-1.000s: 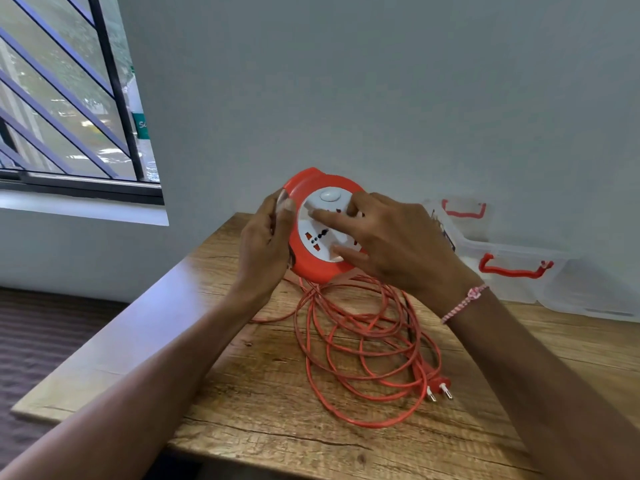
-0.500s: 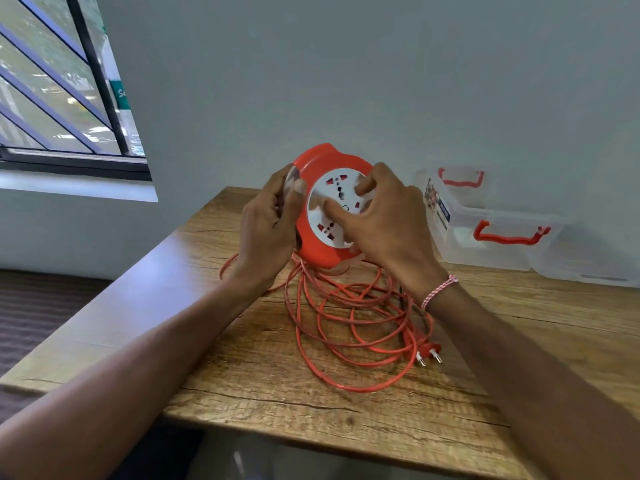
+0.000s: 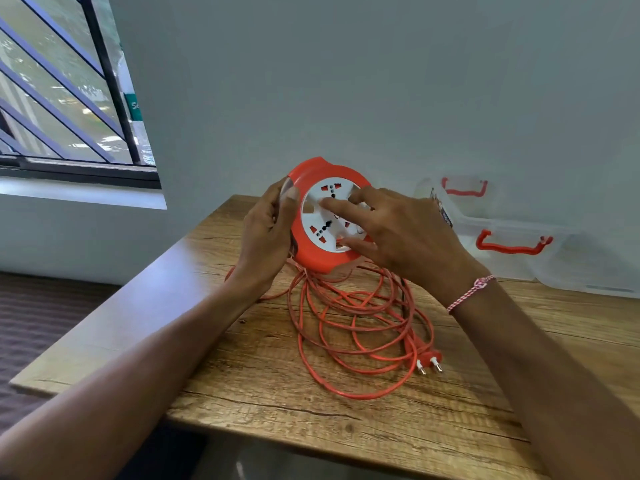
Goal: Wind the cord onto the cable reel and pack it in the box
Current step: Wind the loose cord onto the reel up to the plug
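Clearance around the fingers [image 3: 333, 205] on the cable reel [image 3: 313, 252]
Below both sets of fingers, loose cord [image 3: 349, 327] loops cover the table [image 3: 221, 368], plug [image 3: 429, 362] at the near right of the pile; right of the fingers of the right hand [image 3: 408, 233], the clear box [image 3: 519, 261] stands by the wall [image 3: 381, 98]; bare wood lies left of the fingers of the left hand [image 3: 265, 237].

soft daylight comes through the window [image 3: 62, 109], whose panes are pale and washed out, and the wall [image 3: 346, 81] beside the window is an even, dim grey with no hard shadows. the table [image 3: 242, 375] shows a bluish glare along its edge nearest the window, and only faint, soft shadows fall on the wood farther from it. the window's bars lean and bow with wide-angle distortion, and the clear box [image 3: 502, 223] far from the window looks hazy.
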`<state>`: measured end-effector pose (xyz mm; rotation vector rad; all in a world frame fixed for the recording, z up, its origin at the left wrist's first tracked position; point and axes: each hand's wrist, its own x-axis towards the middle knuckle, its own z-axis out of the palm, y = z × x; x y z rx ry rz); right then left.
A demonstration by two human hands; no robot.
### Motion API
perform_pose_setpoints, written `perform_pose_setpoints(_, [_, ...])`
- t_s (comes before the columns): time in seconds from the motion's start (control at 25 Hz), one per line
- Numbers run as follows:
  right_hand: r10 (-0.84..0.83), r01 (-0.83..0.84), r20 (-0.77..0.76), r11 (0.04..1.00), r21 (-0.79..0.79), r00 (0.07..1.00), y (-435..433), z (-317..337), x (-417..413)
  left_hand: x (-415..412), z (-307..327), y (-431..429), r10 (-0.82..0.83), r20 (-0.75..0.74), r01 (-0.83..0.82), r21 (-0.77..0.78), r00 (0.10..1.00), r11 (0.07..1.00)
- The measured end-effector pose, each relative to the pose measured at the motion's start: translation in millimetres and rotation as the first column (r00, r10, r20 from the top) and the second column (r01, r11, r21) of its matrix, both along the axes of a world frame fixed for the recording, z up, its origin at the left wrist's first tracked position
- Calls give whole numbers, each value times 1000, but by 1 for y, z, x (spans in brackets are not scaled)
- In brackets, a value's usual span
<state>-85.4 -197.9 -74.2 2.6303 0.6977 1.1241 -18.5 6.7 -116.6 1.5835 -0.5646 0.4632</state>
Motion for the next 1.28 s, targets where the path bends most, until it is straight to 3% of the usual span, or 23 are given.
perform_pose_setpoints(0.32, [9,4,123,995,-103,992,-2,-2,-1,-2,-3,-1,2,51,-3,24,999,1000])
perform_pose_setpoints(0.52, [-16,8,167,999,51,986,11,-5,-2,-1,-2,-2,47,99,-49,18,994,999])
perform_pose_setpoints(0.6, [-40,12,126,977,214,991,18,-7,-4,-1,-3,-4,68,136,-73,33,988,997])
perform_pose_setpoints(0.68, [-64,47,19,877,478,998,29,-9,-7,-1,-6,-7,101,150,-110,49,984,993])
perform_pose_setpoints(0.76, [-65,124,-109,700,703,992,39,-13,-5,-2,-7,-8,143,165,-156,72,976,985])
perform_pose_setpoints(0.84, [14,176,-216,527,832,976,43,-15,-4,-2,-6,-7,167,174,-184,85,970,979])
perform_pose_setpoints(0.88, [51,177,-233,498,849,971,43,-13,-6,-2,-6,-7,172,163,-187,79,972,979])
perform_pose_setpoints(0.92, [29,159,-209,556,816,977,40,-9,-8,-2,-5,-7,168,143,-179,65,975,982])
perform_pose_setpoints(1.04, [-77,46,38,847,529,996,20,3,-11,-5,0,-8,142,92,-143,10,986,990])
perform_pose_setpoints(1.16, [27,-40,50,952,302,998,6,9,-11,-4,2,-5,144,51,-143,-12,988,990])
perform_pose_setpoints(1.28, [-21,17,68,998,63,997,3,3,-8,-1,2,-1,164,51,-165,16,985,986])
